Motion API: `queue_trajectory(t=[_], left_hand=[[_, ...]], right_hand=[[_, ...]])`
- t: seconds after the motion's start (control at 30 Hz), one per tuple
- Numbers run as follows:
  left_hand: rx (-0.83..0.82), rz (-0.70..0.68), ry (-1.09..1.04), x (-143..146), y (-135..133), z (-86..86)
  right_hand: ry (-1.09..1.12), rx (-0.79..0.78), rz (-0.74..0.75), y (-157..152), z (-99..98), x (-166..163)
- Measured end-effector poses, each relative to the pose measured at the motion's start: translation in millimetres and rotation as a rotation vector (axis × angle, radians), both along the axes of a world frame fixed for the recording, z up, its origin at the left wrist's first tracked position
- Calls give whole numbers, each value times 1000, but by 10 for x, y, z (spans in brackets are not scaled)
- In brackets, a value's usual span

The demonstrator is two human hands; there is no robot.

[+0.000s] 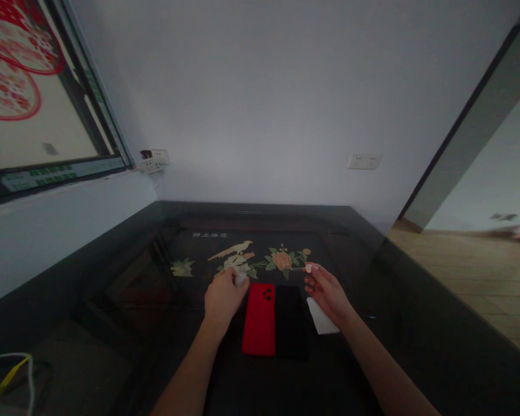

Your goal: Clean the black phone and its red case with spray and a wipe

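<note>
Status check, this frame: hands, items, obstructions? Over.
Left hand shut on small white object. Right hand pinching white-tipped piece. Red phone and black phone flat, side by side between hands; white sheet below right hand.

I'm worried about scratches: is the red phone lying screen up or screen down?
Screen down. The red phone lies flat on the table with its red back and camera lenses facing up.

Left phone (259, 318) beside right phone (291, 320) on table (416, 346); cloth (323, 325) rightmost.
</note>
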State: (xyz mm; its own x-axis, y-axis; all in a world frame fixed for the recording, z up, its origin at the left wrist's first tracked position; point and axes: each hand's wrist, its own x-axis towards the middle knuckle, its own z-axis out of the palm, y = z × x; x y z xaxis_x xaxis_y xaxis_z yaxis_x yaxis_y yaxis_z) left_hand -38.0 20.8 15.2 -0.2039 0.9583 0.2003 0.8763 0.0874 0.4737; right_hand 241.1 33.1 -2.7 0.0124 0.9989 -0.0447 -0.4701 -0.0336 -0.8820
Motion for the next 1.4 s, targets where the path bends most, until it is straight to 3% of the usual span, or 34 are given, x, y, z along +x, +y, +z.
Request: queue_trajectory(t=[0.73,0.8,0.9,1.0,1.07,1.27,1.4], left_hand=[[-78,13,-8,-27,4,-49],[-22,25,-15,-25,-7,-13],[204,20,-67,-2,-41,95],[439,-116,-178,55,-92,184],[502,-275,-209,121,-139,198],[375,-733,11,510,-364,173],[284,-978,140,870,-530,176]], right_hand=[[-17,-15,35,-14,29,-3],[8,-16,38,-9,14,2],[65,-26,40,-3,11,17],[126,-45,33,6,48,53],[152,-53,33,19,83,93],[88,-47,-96,80,77,221],[-159,23,-256,109,5,266]])
